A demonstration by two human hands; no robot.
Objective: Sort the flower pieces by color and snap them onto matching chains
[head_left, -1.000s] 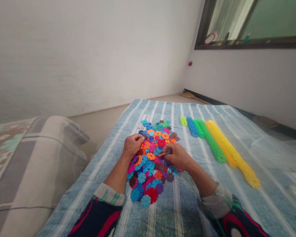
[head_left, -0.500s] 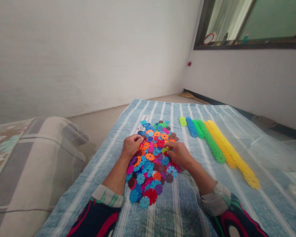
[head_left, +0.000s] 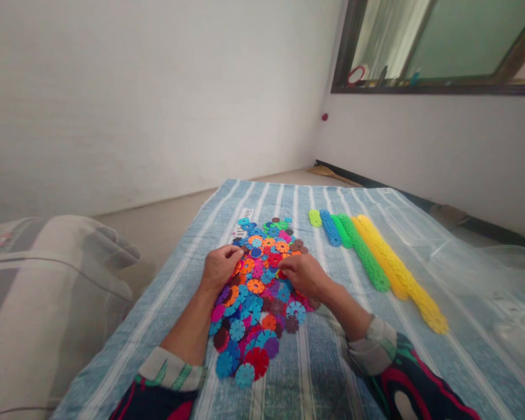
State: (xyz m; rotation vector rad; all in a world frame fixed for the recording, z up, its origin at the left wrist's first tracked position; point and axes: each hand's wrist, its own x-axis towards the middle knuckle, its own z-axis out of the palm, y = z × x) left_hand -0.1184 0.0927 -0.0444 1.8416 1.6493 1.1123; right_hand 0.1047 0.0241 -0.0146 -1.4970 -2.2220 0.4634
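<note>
A heap of snowflake-shaped plastic discs (head_left: pixel 254 303) in many colours lies on the striped cloth. At the heap's left edge is my left hand (head_left: pixel 221 265), thumb and fingers pressed together; whatever they hold is hidden. My right hand (head_left: pixel 305 274) reaches into the heap from the right with fingers pinched. A bit of a yellow-green disc (head_left: pixel 281 273) shows at its fingertips. To the right, discs are laid in overlapping rows by colour: a short lime row (head_left: pixel 315 218), a blue row (head_left: pixel 331 227), green rows (head_left: pixel 363 254) and long yellow rows (head_left: pixel 398 271).
The blue-and-white striped cloth (head_left: pixel 166 326) covers the table. Clear plastic containers (head_left: pixel 446 233) stand along its right side. A grey-and-white draped cover (head_left: pixel 56 303) is at the left. A wall and a window (head_left: pixel 441 46) lie beyond.
The view has shifted, so the heap and rows appear farther left. My right fingers have closed in around the yellow-green disc. My left hand stays at the heap's left edge.
</note>
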